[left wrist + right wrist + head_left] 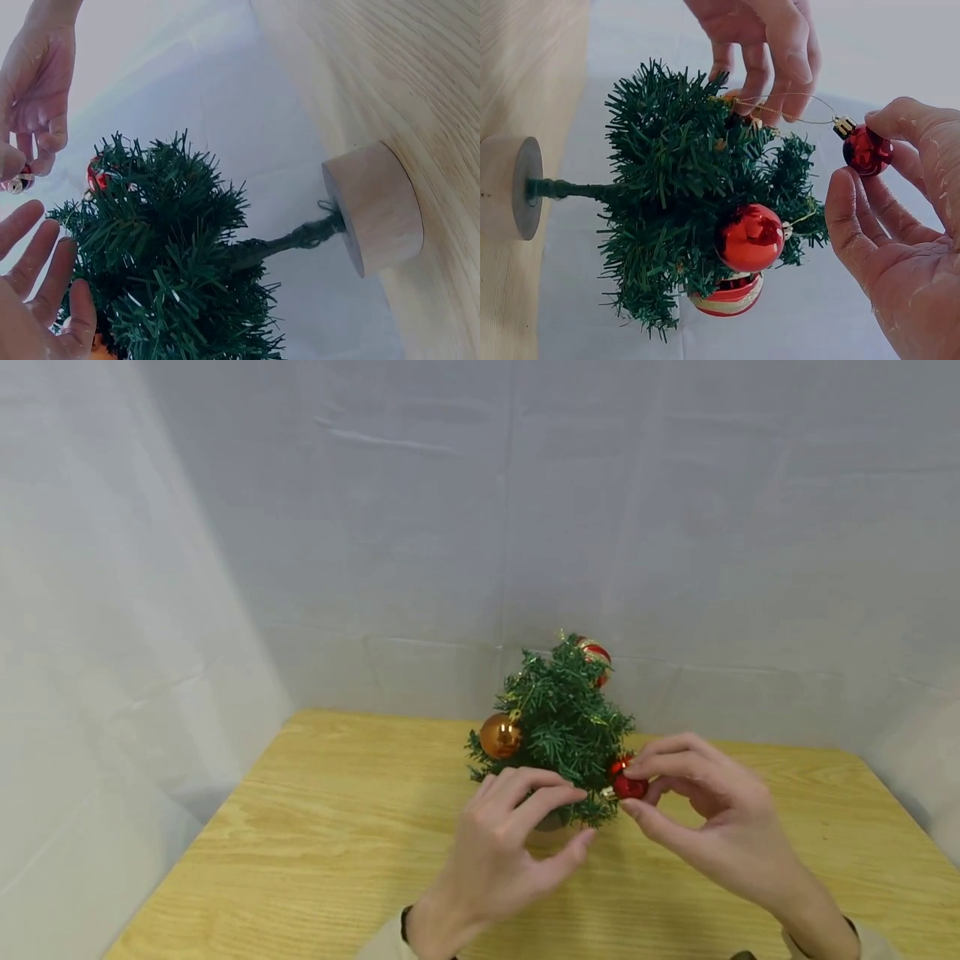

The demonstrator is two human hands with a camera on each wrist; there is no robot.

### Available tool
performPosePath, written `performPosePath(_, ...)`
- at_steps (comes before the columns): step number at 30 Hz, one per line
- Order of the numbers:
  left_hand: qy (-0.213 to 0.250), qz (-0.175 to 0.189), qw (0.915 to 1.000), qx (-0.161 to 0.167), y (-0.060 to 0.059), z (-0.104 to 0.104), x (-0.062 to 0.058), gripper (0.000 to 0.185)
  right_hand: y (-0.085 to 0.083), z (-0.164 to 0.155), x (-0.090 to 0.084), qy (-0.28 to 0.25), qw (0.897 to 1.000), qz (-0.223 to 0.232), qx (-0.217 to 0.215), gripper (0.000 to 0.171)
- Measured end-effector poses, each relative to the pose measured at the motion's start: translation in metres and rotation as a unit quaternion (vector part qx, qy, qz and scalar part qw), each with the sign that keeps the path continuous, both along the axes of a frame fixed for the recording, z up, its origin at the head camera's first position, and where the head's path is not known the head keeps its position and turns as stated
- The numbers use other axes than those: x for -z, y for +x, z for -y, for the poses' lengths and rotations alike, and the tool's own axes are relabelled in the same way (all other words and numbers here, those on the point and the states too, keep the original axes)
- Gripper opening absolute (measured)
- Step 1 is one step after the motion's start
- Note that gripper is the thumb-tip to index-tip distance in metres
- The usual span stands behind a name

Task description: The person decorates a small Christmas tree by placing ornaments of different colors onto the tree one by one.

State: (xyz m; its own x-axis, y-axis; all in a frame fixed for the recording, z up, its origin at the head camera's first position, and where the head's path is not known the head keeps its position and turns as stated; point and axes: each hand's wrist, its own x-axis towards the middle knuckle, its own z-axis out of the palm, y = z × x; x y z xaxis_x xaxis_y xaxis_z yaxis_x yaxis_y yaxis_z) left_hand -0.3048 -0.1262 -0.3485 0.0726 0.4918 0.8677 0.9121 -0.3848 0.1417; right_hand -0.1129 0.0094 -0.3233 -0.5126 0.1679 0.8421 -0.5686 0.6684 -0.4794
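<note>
My right hand pinches a small red bauble between thumb and fingertips, at the right side of a small artificial Christmas tree. From the bauble's gold cap, a thin gold loop of thread stretches toward the tree and my other hand. My left hand is at the tree's front, fingers loosely bent and thumb apart, holding nothing visible. Another red bauble hangs on the branches, close to a red-and-gold striped bauble. On the tree's left side hangs an orange-gold bauble.
The tree stands upright on a round wooden base, mostly hidden behind my left hand in the head view. Under it is a light wooden table. A pale sheet hangs behind the table and along its left side.
</note>
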Motion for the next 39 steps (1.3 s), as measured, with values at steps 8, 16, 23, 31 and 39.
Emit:
performPosePath(8, -0.001, 0.006, 0.9999, 0.014, 0.003, -0.002, 0.000, 0.020, -0.002, 0.004, 0.000, -0.001, 1.000, 0.002, 0.000, 0.028)
performPosePath(16, 0.008, 0.036, 0.9990, 0.024, 0.002, -0.001, 0.000, 0.007, 0.000, 0.004, 0.001, -0.006, 1.000, 0.005, 0.006, 0.030)
performPosePath(23, 0.030, 0.050, 0.9977, 0.034, -0.003, 0.001, -0.002, 0.009, 0.008, 0.010, -0.002, -0.010, 0.995, 0.079, 0.062, 0.045)
performPosePath(31, 0.036, 0.065, 0.9967, 0.033, -0.007, 0.003, -0.002, 0.009, 0.008, 0.013, 0.000, 0.027, 0.984, 0.124, 0.125, 0.050)
performPosePath(39, 0.040, 0.065, 0.9964, 0.036, -0.010, 0.004, -0.003, 0.009, -0.001, 0.015, 0.003, 0.088, 0.980, 0.111, 0.142, 0.036)
